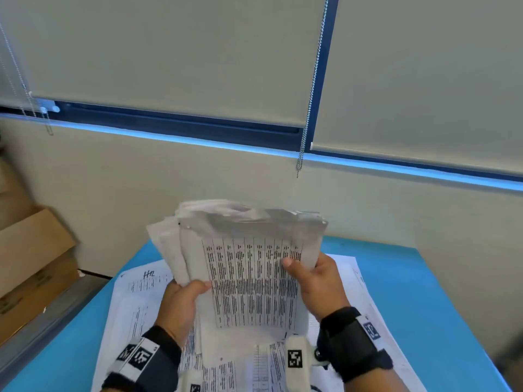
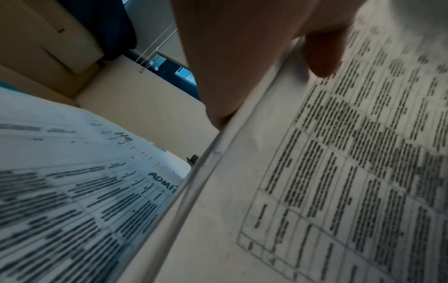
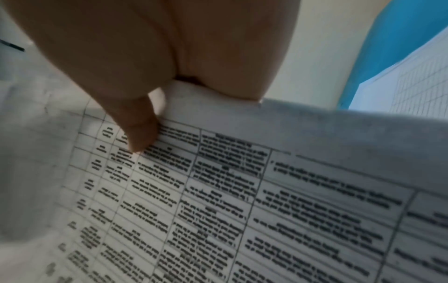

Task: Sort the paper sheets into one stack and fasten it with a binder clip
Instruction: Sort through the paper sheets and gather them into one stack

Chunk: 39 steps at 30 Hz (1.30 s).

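Note:
I hold a thick stack of printed sheets (image 1: 254,267) upright over the blue table (image 1: 430,281). My left hand (image 1: 186,292) grips its lower left edge, thumb (image 2: 324,55) on the front page and fingers hidden behind. My right hand (image 1: 305,274) grips the right edge the same way, thumb (image 3: 141,137) pressed on the printed table. The stack's top edges are uneven and some sheets fan out to the left. Both wrist views show the stack (image 2: 315,181) (image 3: 242,201) close up. Past its edge sits a small dark object (image 2: 192,158); I cannot tell what it is.
More loose printed sheets (image 1: 135,290) (image 2: 60,181) lie spread on the table under the stack, and a gridded sheet (image 3: 412,86) lies at the right. Cardboard boxes (image 1: 34,250) stand off the table's left side. A wall with blinds and a bead chain (image 1: 308,114) stands behind.

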Motion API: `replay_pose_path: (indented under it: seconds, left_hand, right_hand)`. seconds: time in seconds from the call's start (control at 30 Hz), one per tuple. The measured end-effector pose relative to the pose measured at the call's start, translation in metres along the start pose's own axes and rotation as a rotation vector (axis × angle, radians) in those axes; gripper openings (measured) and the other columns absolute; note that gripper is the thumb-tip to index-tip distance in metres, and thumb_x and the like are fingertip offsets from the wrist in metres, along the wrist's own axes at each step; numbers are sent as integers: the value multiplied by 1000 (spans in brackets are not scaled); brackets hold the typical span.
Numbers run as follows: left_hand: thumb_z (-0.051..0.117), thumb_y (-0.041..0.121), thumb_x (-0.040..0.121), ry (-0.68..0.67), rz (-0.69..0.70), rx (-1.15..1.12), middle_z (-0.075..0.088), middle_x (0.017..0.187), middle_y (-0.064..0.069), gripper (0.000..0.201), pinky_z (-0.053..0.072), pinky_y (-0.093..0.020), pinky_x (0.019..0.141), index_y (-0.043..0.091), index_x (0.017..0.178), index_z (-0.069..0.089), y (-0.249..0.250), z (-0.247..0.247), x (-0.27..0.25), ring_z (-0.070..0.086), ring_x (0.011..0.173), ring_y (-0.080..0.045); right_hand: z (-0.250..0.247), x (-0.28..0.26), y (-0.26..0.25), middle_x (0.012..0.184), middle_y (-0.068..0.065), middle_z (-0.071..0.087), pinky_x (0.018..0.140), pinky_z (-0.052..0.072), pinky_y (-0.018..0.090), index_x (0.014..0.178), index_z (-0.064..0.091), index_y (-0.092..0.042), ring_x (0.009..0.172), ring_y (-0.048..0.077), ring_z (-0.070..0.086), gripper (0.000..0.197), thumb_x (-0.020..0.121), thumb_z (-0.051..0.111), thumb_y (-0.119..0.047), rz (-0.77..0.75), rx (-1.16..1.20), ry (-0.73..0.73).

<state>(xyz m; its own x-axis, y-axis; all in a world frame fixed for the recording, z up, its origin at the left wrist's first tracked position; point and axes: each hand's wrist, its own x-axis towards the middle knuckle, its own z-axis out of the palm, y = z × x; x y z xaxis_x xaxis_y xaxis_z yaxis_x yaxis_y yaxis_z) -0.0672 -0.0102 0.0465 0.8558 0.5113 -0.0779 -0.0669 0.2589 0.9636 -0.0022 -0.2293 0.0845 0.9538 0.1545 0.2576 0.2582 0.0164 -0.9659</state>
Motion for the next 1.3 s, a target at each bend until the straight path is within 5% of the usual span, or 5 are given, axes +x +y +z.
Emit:
replay_pose_path:
  seconds: [0.2, 0.37, 0.5, 0.87, 1.3]
  left_hand:
    - [68, 5, 84, 208, 55, -102, 58, 132, -9, 56, 42, -38, 99, 19, 134, 49, -7, -17, 8, 56, 119, -27]
    - [85, 23, 66, -118, -143, -342, 65, 129, -12, 73, 43, -54, 105, 12, 132, 57, -1, -19, -5, 58, 123, -33]
    - [52, -1, 91, -133, 1, -293, 69, 124, -8, 44, 50, -49, 97, 14, 132, 57, 28, -24, -2, 66, 113, -26]
    - [64, -4, 85, -45, 129, 218, 77, 94, 12, 33, 50, -33, 82, 21, 106, 68, 36, -63, 4, 72, 85, -4]
    - [56, -12, 85, 56, -17, 142, 72, 98, -15, 27, 46, -48, 94, 10, 97, 66, -15, -65, 10, 62, 105, -42]
  right_hand:
    - [4, 16, -8, 104, 19, 73, 89, 55, 51, 103, 70, -6, 98, 36, 69, 32, 73, 78, -16, 62, 501, 135]
    - [17, 21, -14, 118, 21, 67, 93, 52, 53, 126, 57, -2, 106, 37, 65, 37, 89, 53, -2, 120, 896, 60]
    - [13, 17, 0, 117, 20, 68, 95, 51, 51, 119, 61, -3, 108, 37, 64, 36, 84, 61, -3, 183, 810, 62]
    - [-50, 16, 24, 101, 5, 73, 73, 53, 33, 113, 63, -17, 89, 21, 69, 54, 60, 67, -9, 129, 22, -22]
    - [-50, 2, 63, 90, 8, 76, 78, 54, 36, 91, 74, -13, 89, 23, 70, 34, 59, 64, -7, 164, -71, 14]
